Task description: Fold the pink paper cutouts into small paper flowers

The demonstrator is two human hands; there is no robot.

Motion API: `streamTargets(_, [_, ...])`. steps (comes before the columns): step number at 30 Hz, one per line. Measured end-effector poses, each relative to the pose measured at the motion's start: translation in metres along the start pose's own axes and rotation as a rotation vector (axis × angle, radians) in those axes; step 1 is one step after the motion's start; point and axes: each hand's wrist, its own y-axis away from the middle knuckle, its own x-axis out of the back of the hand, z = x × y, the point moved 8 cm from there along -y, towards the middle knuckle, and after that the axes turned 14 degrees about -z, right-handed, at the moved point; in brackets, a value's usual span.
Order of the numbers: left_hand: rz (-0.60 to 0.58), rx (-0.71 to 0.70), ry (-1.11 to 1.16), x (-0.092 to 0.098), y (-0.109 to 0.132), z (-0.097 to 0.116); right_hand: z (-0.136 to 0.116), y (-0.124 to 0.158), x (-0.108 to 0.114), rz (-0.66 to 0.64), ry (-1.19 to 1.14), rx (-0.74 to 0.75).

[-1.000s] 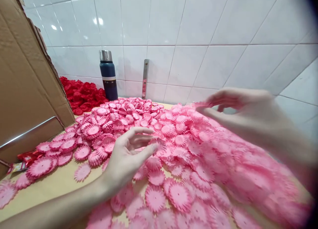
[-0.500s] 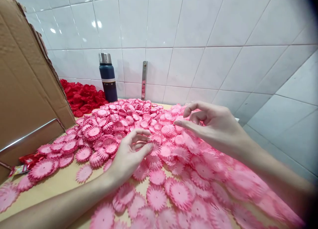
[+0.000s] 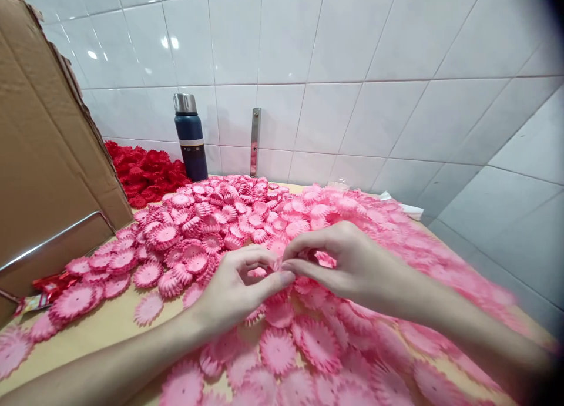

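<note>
My left hand and my right hand meet at the fingertips over a wide heap of pink scalloped discs. On both hands, thumb and fingers are pinched together. A small pale pink bit shows between the fingertips, too covered to make out. Many of the discs have ruffled edges and a small hole in the middle. They lie loose and overlapping below and around both hands, some blurred at the right.
At the left stands a cardboard box. A red ruffled pile and a dark blue bottle are at the back. A metal strip runs up the tiled wall. Red wrappers lie by the box.
My right hand has come down and left from above the heap to meet my left hand. My left hand has shifted slightly, and its thumb and fingers have closed.
</note>
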Motion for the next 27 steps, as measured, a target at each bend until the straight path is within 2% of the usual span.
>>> streamTargets(1, [0.010, 0.009, -0.003, 0.001, 0.000, -0.001, 0.001, 0.001, 0.005, 0.036, 0.007, 0.009])
streamTargets(3, [0.042, 0.024, -0.017, 0.003, 0.000, -0.003, 0.010, 0.010, 0.029, 0.239, 0.034, -0.016])
streamTargets(5, [0.079, 0.027, -0.047, 0.006, 0.001, -0.005, 0.027, 0.025, 0.059, 0.487, 0.077, -0.118])
streamTargets(6, [0.095, 0.021, -0.055, 0.008, 0.001, -0.005, 0.037, 0.029, 0.067, 0.521, 0.103, -0.192])
streamTargets(9, [0.121, 0.008, -0.039, 0.010, 0.001, -0.006, 0.051, 0.029, 0.074, 0.415, 0.230, -0.298])
streamTargets(11, [0.121, 0.013, -0.028, 0.011, 0.001, -0.007, 0.044, 0.025, 0.068, 0.328, 0.340, -0.257])
streamTargets(15, [0.077, 0.030, -0.035, 0.007, 0.000, -0.004, 0.017, 0.011, 0.026, 0.078, 0.386, -0.072])
streamTargets(16, [0.060, 0.023, -0.037, 0.006, 0.000, -0.003, 0.010, 0.009, 0.017, 0.051, 0.378, -0.029])
streamTargets(19, [0.024, 0.005, -0.051, 0.002, 0.000, -0.002, -0.004, 0.004, -0.002, 0.018, 0.472, 0.039])
streamTargets(22, [0.017, 0.012, -0.022, 0.001, 0.000, -0.006, -0.011, 0.003, -0.005, 0.041, 0.587, 0.071])
streamTargets(27, [0.041, -0.007, -0.016, 0.003, -0.001, -0.007, -0.005, 0.004, 0.001, 0.013, 0.363, 0.084])
